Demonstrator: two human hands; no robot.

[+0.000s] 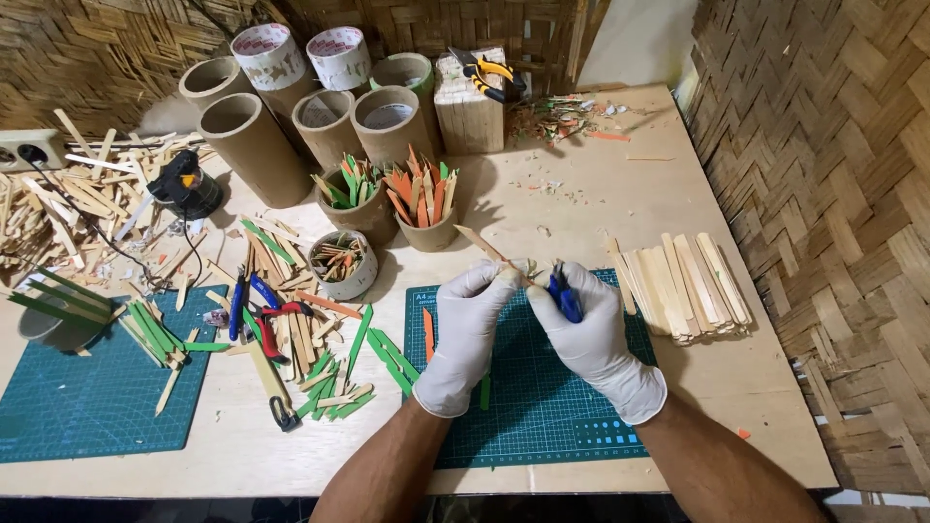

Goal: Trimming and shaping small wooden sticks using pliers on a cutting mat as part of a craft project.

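Both hands wear white gloves and meet over the green mat (pixel 542 387) at the front of the worktop (pixel 601 203). The left hand (pixel 470 329) is closed on a plain wooden stick (pixel 484 247), pinching its lower end so the stick slants up and away to the left. The right hand (pixel 586 334) is wrapped round a blue-handled cutter (pixel 564 293), whose tip sits at the stick's held end — whether the blades touch the wood cannot be told.

An orange stick (pixel 428 334) lies on the mat just left of the left hand. To the right, partly off the mat, a stack of plain sticks (pixel 683 286) rests on the worktop. Left of the mat, green sticks (pixel 373 353) and bare ones lie scattered, with pliers (pixel 257 310) among them. Behind the hands stand small cups — one with orange sticks (pixel 421 199), one with green (pixel 351 189), one with short offcuts (pixel 341 261). Cardboard tubes (pixel 252 145) cluster at the back, beside a wooden block (pixel 470 111) bearing yellow-handled pliers. A second mat (pixel 87 397) lies far left, and a glue gun (pixel 184 184) sits beyond it.
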